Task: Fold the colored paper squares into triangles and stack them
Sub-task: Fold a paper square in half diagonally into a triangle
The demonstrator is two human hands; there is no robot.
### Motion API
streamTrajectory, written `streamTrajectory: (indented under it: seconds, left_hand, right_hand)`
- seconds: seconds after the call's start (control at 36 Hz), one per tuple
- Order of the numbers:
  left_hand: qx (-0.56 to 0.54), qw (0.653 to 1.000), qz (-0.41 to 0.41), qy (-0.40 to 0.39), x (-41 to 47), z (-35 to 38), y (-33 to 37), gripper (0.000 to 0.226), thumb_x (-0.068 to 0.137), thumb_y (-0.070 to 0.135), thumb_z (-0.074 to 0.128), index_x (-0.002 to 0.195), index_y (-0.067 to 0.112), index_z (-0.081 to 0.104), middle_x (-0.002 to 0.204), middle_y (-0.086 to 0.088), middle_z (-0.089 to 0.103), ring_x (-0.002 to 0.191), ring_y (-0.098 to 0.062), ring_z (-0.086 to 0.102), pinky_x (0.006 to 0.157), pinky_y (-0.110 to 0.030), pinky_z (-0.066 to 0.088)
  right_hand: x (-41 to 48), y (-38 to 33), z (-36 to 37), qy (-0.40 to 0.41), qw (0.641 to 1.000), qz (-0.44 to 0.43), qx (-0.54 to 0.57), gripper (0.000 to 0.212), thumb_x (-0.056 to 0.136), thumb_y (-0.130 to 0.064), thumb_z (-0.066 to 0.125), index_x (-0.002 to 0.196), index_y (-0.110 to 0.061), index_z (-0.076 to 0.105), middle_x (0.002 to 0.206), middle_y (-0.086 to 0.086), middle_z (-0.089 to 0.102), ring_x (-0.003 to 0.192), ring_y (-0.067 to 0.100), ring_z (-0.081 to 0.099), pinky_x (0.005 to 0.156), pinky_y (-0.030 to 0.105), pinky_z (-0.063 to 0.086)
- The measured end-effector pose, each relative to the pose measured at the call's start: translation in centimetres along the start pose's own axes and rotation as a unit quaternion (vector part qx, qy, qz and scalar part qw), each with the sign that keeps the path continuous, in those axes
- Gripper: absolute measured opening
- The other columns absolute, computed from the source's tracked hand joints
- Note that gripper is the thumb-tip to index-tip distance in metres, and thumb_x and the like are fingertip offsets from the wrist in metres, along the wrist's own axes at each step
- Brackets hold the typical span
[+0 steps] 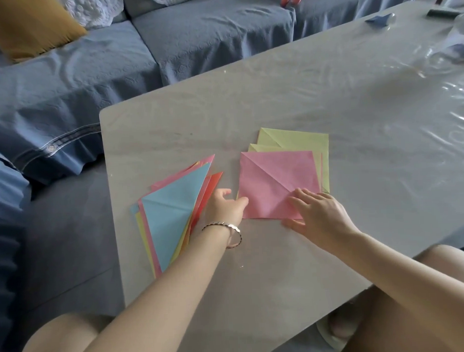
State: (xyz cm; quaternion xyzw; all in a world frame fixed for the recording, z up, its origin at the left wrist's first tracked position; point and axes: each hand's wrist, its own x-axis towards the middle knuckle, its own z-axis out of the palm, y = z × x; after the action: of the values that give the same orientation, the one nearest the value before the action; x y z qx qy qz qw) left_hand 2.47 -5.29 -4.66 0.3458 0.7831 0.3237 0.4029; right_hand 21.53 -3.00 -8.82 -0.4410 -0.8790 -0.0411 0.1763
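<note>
Folding comes next for the pink square (276, 182). It lies flat on top of the pile of squares (303, 139) in the middle of the counter (275, 95), with a slanted crease across it. The right grip (321, 214) lays its straight fingers flat on the near right corner and holds nothing. The left grip (225, 206) sits at the near left corner with bent fingers by the edge; I cannot tell if it pinches the paper. I think the next move is to lift one corner, bring it over to the corner across from it, and press the fold down. The stack of triangles (171, 204), blue on top, lies just to the left. The counter is pale, with shiny clear plastic (433, 89) over it. A blue sofa (116, 61) with a yellow cushion (28, 25) sits on the far side.
</note>
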Motion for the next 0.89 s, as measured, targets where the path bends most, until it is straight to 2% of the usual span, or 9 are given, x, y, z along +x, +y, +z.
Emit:
streamTrajectory:
  seconds: [0.17, 0.28, 0.39, 0.44, 0.53, 0.67, 0.75, 0.83, 0.89]
  left_hand:
    - [-0.029, 0.999, -0.003, 0.014, -0.4, 0.9, 0.6, 0.051, 0.079, 0.018, 0.064, 0.127, 0.014, 0.046, 0.105, 0.001, 0.051, 0.092, -0.018, 0.053, 0.079, -0.024, 0.038]
    - [-0.023, 1.0, -0.008, 0.01, -0.7, 1.1, 0.5, 0.045, 0.078, 0.023, 0.068, 0.118, 0.015, 0.051, 0.097, 0.005, 0.053, 0.087, -0.017, 0.054, 0.077, -0.025, 0.039]
    - [-0.003, 1.0, 0.021, -0.002, -0.4, 0.6, 0.1, 0.015, 0.075, 0.022, 0.07, 0.08, 0.012, 0.06, 0.07, 0.0, 0.055, 0.069, -0.02, 0.049, 0.062, -0.025, 0.036]
    - [0.016, 0.999, 0.043, -0.003, -0.1, -0.1, -0.3, 0.014, 0.075, 0.018, 0.068, 0.071, 0.006, 0.062, 0.067, -0.004, 0.054, 0.064, -0.021, 0.044, 0.056, -0.025, 0.032]
    - [0.078, 0.995, 0.059, -0.032, 0.2, -1.9, -1.1, 0.014, 0.07, 0.019, 0.067, 0.073, 0.006, 0.063, 0.067, -0.005, 0.049, 0.064, -0.018, 0.04, 0.058, -0.026, 0.031]
    - [0.204, 0.977, 0.056, -0.039, 0.5, -4.6, -2.5, 0.011, 0.07, 0.012, 0.064, 0.079, 0.013, 0.058, 0.066, 0.002, 0.054, 0.065, -0.02, 0.049, 0.061, -0.025, 0.039]
    - [0.179, 0.982, 0.035, -0.047, 0.8, -5.0, -2.5, 0.036, 0.07, 0.026, 0.074, 0.1, 0.02, 0.056, 0.093, 0.0, 0.062, 0.088, -0.02, 0.061, 0.076, -0.027, 0.047]
    - [0.128, 0.991, 0.023, -0.033, 1.1, -4.3, -2.2, 0.048, 0.069, 0.03, 0.077, 0.11, 0.013, 0.057, 0.103, 0.0, 0.057, 0.097, -0.021, 0.06, 0.085, -0.028, 0.047]
    - [0.111, 0.993, 0.018, -0.032, 1.2, -3.7, -2.0, 0.039, 0.07, 0.027, 0.076, 0.101, 0.01, 0.061, 0.096, -0.003, 0.062, 0.088, -0.023, 0.062, 0.081, -0.03, 0.049]
  right_hand:
    - [-0.2, -0.4, 0.5, 0.015, 1.0, 0.009, -0.006, 0.036, 0.066, -0.042, 0.08, 0.073, -0.009, 0.066, 0.075, 0.002, 0.062, 0.061, 0.022, 0.062, 0.055, 0.025, 0.047]
    - [-0.6, -1.1, 0.6, 0.024, 1.0, 0.01, 0.005, 0.042, 0.082, -0.048, 0.049, 0.073, -0.011, 0.066, 0.076, 0.0, 0.063, 0.063, 0.02, 0.062, 0.056, 0.027, 0.048]
    - [-1.0, -1.6, 0.4, -0.002, 1.0, 0.012, 0.021, 0.025, 0.066, -0.025, 0.078, 0.083, -0.01, 0.068, 0.085, 0.0, 0.067, 0.075, 0.024, 0.067, 0.067, 0.032, 0.052]
    - [-1.2, -1.4, -0.2, 0.003, 0.999, 0.015, 0.029, 0.039, 0.051, -0.01, 0.082, 0.089, -0.01, 0.071, 0.089, 0.0, 0.071, 0.079, 0.024, 0.069, 0.072, 0.035, 0.053]
    - [-1.6, -0.6, -1.1, 0.014, 0.998, -0.007, 0.057, 0.05, 0.043, -0.002, 0.088, 0.09, -0.013, 0.074, 0.093, -0.002, 0.072, 0.084, 0.021, 0.069, 0.078, 0.039, 0.052]
    - [-2.6, 0.7, -1.6, -0.067, 0.98, -0.109, 0.15, 0.029, 0.067, -0.018, 0.081, 0.095, -0.023, 0.074, 0.1, -0.006, 0.071, 0.096, 0.016, 0.066, 0.085, 0.034, 0.051]
    - [-3.0, -0.2, -1.8, -0.111, 0.963, -0.163, 0.184, 0.025, 0.087, -0.037, 0.052, 0.097, -0.029, 0.073, 0.105, -0.01, 0.069, 0.103, 0.012, 0.062, 0.088, 0.029, 0.05]
    - [-3.4, -1.4, -1.7, -0.122, 0.954, -0.192, 0.193, 0.028, 0.089, -0.038, 0.047, 0.094, -0.028, 0.073, 0.108, -0.009, 0.068, 0.105, 0.012, 0.061, 0.088, 0.028, 0.05]
    - [-3.5, -1.8, -1.4, -0.131, 0.949, -0.201, 0.203, 0.027, 0.09, -0.037, 0.049, 0.094, -0.025, 0.073, 0.111, -0.008, 0.067, 0.108, 0.011, 0.059, 0.089, 0.028, 0.049]
